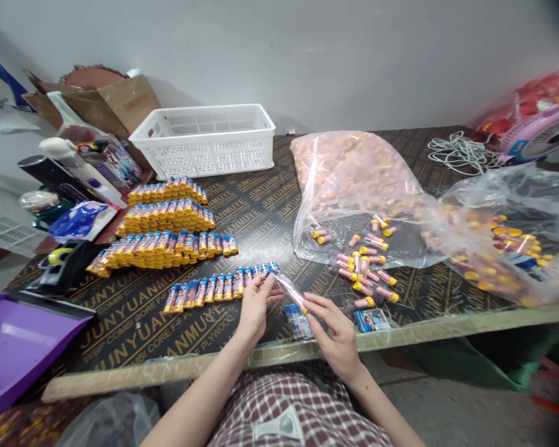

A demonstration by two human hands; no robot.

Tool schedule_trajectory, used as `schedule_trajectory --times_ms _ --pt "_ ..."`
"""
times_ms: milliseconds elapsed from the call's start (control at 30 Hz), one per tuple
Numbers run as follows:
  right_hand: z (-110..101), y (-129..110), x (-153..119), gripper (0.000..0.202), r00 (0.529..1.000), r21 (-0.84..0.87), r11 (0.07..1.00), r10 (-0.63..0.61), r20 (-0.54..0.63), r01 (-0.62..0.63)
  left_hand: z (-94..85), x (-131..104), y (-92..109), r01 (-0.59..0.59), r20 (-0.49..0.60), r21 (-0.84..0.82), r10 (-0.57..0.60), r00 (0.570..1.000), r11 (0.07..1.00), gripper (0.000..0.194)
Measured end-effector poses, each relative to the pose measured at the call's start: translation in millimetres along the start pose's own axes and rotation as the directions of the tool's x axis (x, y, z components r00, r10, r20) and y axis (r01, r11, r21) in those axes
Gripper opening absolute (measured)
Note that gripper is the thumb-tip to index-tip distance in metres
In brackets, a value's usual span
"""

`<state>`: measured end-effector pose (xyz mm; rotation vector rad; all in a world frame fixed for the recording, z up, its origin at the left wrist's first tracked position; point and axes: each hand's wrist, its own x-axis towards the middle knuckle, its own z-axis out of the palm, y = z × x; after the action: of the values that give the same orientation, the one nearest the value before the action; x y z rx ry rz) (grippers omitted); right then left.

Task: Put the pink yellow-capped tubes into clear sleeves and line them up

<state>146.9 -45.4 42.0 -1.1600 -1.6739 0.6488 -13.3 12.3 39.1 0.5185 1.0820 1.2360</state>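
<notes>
Between my hands, over the table's front edge, is a slanted clear sleeve (286, 287) with a blue end and pink contents. My left hand (257, 304) pinches its upper blue end. At the lower end, the fingers of my right hand (333, 326) are closed on a yellow-capped tube (304, 307). Just left of my left hand runs a row of finished-looking tubes (214, 288) with blue tops and yellow bottoms. Beneath my hands lies a stack of flat printed sleeves (299, 323), partly covered. A second stack (371, 320) lies right of my right hand.
Loose pink tubes with yellow caps (366, 264) lie before a large plastic bag (354, 167) of them. Another open bag (498, 248) stands right. Stacked blue-topped tubes (168, 245), a white basket (205, 146), a tape dispenser (63, 267) and a purple dustpan (23, 347) are left.
</notes>
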Motion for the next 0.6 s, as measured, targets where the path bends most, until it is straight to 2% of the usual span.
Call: schedule_trajectory --times_ms 133,200,300,367,467,533,600 --pt "3 3 -1 0.037 1.000 0.018 1.000 -0.006 0.029 0.005 3.5 -6 5 0.082 0.063 -0.042 -0.079 0.995 0.996 0.051" --pt "4 6 -1 0.040 1.000 0.011 1.000 0.001 0.027 -0.001 3.4 -8 8 0.131 0.131 -0.013 -0.128 0.983 0.991 0.050" --pt "3 8 1 0.051 1.000 -0.026 1.000 -0.012 0.008 0.012 3.3 -14 13 0.195 0.281 0.116 -0.221 0.934 0.974 0.042" --pt "2 9 4 0.065 0.999 -0.025 0.999 -0.034 0.013 0.034 4.4 -19 14 0.219 0.339 0.204 -0.279 0.898 0.954 0.036" --pt "-2 9 8 0.085 0.990 0.068 0.997 -0.044 0.132 0.035 7.2 -26 12 0.242 0.348 0.255 -0.322 0.880 0.936 0.033" --pt "-4 9 10 0.089 0.967 0.128 0.992 -0.049 0.249 0.017 8.7 -29 10 0.250 0.346 0.267 -0.335 0.876 0.931 0.034" --pt "-6 8 10 0.088 0.946 0.156 0.988 -0.060 0.318 0.010 9.4 -30 8 0.259 0.358 0.264 -0.344 0.868 0.929 0.035"
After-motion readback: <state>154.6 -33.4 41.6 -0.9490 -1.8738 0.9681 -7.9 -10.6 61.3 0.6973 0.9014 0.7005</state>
